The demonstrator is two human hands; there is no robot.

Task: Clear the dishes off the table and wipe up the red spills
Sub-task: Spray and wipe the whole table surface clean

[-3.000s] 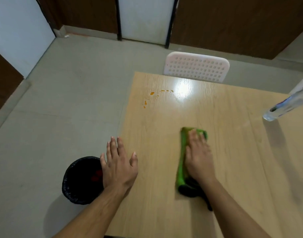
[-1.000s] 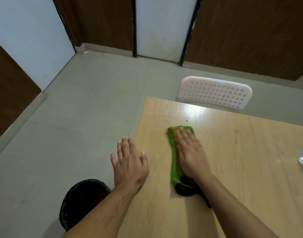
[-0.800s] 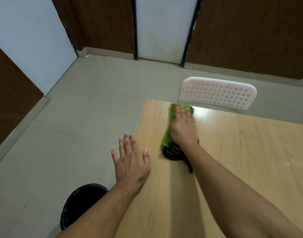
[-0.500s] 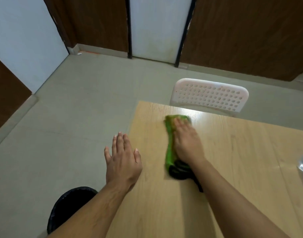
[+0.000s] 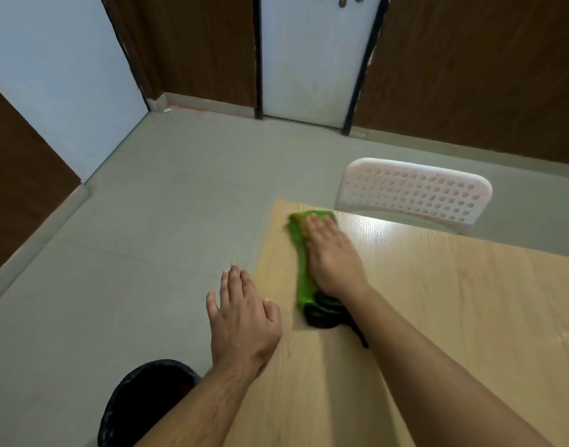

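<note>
Cloth (image 5: 304, 272) under flat right hand (image 5: 333, 258), left hand (image 5: 244, 321) just beside

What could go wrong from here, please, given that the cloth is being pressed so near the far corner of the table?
1. The right hand presses the green cloth close to the table edge, so residue may be pushed onto the floor.
2. The cloth already looks stained at its far end, so it may smear rather than lift.
3. The bin sits well back from that corner, so it would likely catch nothing.
</note>
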